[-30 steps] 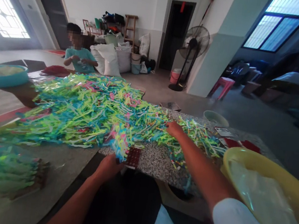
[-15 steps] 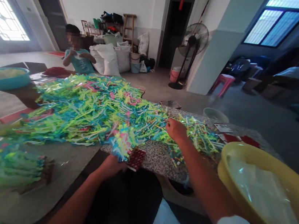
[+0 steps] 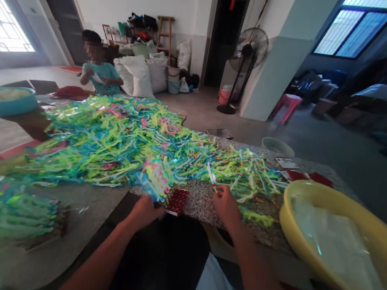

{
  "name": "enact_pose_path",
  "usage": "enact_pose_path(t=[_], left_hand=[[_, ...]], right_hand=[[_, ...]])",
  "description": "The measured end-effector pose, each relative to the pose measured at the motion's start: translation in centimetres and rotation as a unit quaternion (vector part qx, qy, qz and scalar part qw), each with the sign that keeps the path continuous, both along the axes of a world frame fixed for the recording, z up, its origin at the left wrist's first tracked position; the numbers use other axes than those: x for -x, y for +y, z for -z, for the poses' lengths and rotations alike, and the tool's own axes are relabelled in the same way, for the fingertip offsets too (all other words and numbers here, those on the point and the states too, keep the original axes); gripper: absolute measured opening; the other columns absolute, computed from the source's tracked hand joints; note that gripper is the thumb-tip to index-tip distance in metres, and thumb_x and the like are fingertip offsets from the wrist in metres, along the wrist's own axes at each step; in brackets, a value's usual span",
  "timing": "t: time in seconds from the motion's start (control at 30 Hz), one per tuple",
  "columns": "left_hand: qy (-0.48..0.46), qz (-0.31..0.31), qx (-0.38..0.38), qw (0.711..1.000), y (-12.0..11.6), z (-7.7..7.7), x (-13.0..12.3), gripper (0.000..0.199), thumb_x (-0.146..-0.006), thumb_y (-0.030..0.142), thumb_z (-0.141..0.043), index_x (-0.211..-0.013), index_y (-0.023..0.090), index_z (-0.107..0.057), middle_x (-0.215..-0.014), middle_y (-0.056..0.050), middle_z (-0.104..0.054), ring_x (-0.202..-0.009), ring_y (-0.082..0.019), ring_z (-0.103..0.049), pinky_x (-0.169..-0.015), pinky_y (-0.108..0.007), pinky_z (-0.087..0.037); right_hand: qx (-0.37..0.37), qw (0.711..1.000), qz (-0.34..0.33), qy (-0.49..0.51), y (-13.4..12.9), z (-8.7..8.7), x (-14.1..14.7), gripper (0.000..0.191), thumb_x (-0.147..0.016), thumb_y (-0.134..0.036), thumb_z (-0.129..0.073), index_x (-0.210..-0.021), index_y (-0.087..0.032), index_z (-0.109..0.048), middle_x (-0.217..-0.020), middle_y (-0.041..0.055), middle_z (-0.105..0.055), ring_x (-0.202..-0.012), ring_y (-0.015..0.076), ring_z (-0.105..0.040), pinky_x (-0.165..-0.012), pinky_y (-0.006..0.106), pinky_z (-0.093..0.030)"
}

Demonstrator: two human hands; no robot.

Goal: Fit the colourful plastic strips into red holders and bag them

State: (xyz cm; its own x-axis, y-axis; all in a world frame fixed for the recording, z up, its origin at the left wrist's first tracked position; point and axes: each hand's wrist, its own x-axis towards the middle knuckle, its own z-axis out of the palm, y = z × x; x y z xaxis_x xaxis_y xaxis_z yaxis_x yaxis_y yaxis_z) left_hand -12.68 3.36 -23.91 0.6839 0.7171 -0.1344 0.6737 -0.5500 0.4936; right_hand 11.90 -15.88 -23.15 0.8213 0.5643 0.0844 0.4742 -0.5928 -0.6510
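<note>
While a broad heap of lime, blue and pink plastic streamers (image 3: 108, 138) spreads over a speckled grey stone tabletop (image 3: 195, 207), two bare hands work at the near edge.
Right of the heap: round yellow plastic basin (image 3: 294, 246) with clear plastic sheets (image 3: 338, 240) inside; left hand (image 3: 144, 212) closed on the left edge of a dark-red rectangular dotted card (image 3: 178, 201) bearing a bunch of streamers, fingertips partly hidden; right hand (image 3: 224, 204), beside the card, pinches a slim white-and-red streamer stick (image 3: 212, 175) between thumb and fingers.
</note>
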Motion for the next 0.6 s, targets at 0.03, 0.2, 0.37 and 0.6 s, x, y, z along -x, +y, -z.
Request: enact_pose_path(t=[0.03,0.2,0.37,0.6], left_hand=[[0.016,0.000,-0.013,1.000,-0.2,-0.2,-0.1,0.023,-0.080,0.038,-0.065,-0.077,0.016,-0.070,-0.072,-0.007,-0.068,-0.073,-0.022,-0.066,-0.065,-0.029,-0.042],[0.054,0.030,-0.054,0.997,-0.8,-0.7,-0.4,0.023,-0.082,0.038,-0.063,-0.087,0.018,-0.074,-0.086,-0.011,-0.074,-0.086,-0.028,-0.070,-0.071,-0.030,-0.044],[0.043,0.053,-0.057,0.996,-0.8,-0.6,-0.5,0.026,-0.084,0.036,-0.061,-0.100,0.020,-0.074,-0.097,-0.012,-0.075,-0.095,-0.029,-0.070,-0.075,-0.031,-0.044],[0.028,0.048,-0.041,0.998,-0.7,0.3,-0.4,0.029,-0.085,0.040,-0.062,-0.099,0.017,-0.073,-0.090,-0.011,-0.074,-0.085,-0.025,-0.070,-0.071,-0.029,-0.043]], right_hand=[[0.019,1.000,-0.001,0.005,-0.3,0.3,-0.3,0.025,-0.088,-0.026,-0.055,-0.110,-0.017,-0.063,-0.090,0.0065,-0.074,-0.080,0.0202,-0.069,-0.072,0.028,-0.046],[0.036,0.999,-0.021,0.018,-1.2,0.2,-1.8,0.017,-0.086,-0.031,-0.057,-0.084,-0.020,-0.070,-0.083,0.0039,-0.073,-0.079,0.0194,-0.067,-0.072,0.028,-0.045],[-0.055,0.992,-0.026,0.115,-1.0,-1.1,-1.6,0.025,-0.080,-0.042,-0.059,-0.080,-0.020,-0.069,-0.065,0.0004,-0.064,-0.063,0.0182,-0.060,-0.062,0.027,-0.044],[-0.209,0.915,-0.098,0.330,0.6,-1.7,1.1,0.033,-0.076,-0.053,-0.062,-0.083,-0.021,-0.057,-0.054,-0.0072,-0.049,-0.045,0.0117,-0.045,-0.045,0.024,-0.039]])
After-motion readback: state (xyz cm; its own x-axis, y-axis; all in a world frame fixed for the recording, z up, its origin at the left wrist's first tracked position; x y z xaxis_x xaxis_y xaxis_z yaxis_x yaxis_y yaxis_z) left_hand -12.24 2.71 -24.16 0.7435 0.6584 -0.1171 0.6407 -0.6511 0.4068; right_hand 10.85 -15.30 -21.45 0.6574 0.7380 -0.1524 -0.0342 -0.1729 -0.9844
